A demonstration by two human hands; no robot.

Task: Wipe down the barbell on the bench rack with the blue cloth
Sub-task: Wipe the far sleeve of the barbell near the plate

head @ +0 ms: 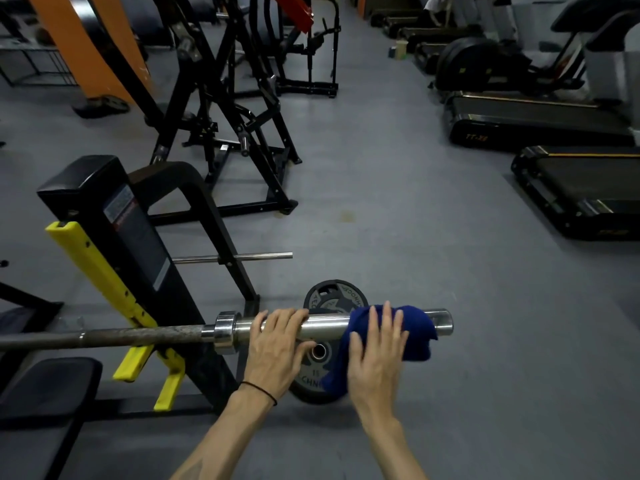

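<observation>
The barbell lies across the bench rack, its chrome sleeve pointing right and its rusty shaft running off to the left. The blue cloth is draped over the sleeve near its right end. My left hand grips the sleeve just right of the collar, fingers curled over the top. My right hand holds the cloth against the sleeve, fingers spread over the fabric and the bar.
A black weight plate stands on the floor under the sleeve. The rack has yellow hooks and a plate-storage peg. A bench pad is at lower left. Other machines stand behind, treadmills to the right, grey floor between.
</observation>
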